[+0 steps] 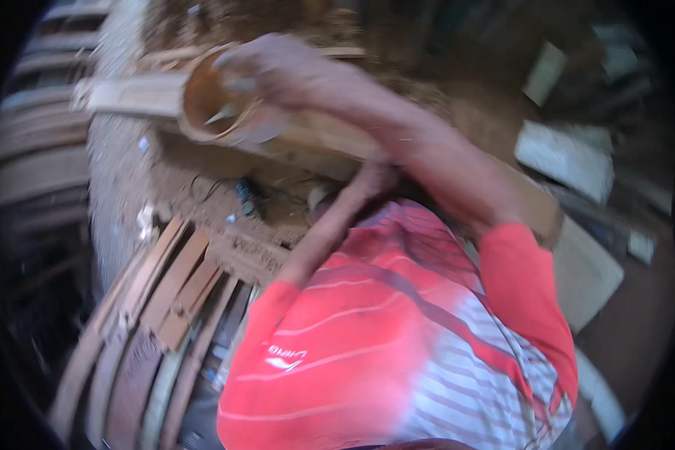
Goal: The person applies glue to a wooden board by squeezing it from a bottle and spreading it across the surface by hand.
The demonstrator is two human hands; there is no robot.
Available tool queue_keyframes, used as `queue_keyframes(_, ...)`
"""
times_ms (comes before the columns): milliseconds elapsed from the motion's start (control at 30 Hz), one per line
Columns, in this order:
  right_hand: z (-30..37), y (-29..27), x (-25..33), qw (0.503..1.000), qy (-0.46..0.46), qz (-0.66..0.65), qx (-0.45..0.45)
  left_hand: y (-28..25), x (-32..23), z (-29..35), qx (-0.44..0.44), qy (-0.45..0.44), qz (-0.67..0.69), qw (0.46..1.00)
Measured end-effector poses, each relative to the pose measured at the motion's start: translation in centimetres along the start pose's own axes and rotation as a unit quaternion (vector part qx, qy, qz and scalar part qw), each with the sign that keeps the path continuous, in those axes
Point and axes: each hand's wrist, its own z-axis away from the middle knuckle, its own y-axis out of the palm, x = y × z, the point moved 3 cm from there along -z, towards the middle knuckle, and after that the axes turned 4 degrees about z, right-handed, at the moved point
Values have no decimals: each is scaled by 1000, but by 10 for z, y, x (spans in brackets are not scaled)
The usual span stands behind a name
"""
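My right hand point(266, 66) reaches across to the far left, over the rim of a round tan container point(195, 133) with a brown inside. Its fingers are blurred and partly inside the opening, so what they hold, if anything, does not show. A pale pointed piece point(223, 115) sits in the container. My left hand point(376, 176) is tucked under my right forearm, close to a long wooden beam point(322, 133). Its fingers are hidden. The container rests at the beam's left end, beside a pale plank point(131, 95).
Several wooden boards point(176, 289) lie stacked at the lower left, with more slats point(41, 142) at the far left. A small blue-green object point(245, 199) lies on the brown dusty ground. Pale blocks point(566, 159) and a light panel point(589, 274) are to the right.
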Motion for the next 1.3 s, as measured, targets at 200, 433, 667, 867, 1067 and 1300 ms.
queue_keyframes(200, 107, -33, -20, 959, -49, 67, -272, -26, 23, 22, -6, -39, -197, 980)
queue_keyframes(433, 452, -119, -125, 763, 404, 302, -404, -12, 4, 14, -13, -53, -246, 968)
queue_keyframes(667, 600, -103, -127, 655, 514, 384, -399, -8, 0, 12, -30, -149, -234, 960)
queue_keyframes(867, 602, -91, -134, 681, 498, 415, -340, -10, -8, 11, 2, -120, -251, 961)
queue_keyframes(1067, 593, -109, -131, 678, 537, 413, -286, -7, -3, 12, -15, -138, -218, 966)
queue_keyframes(1300, 577, -121, -134, 700, 561, 414, -158, -9, -1, 8, -15, -119, -275, 954)
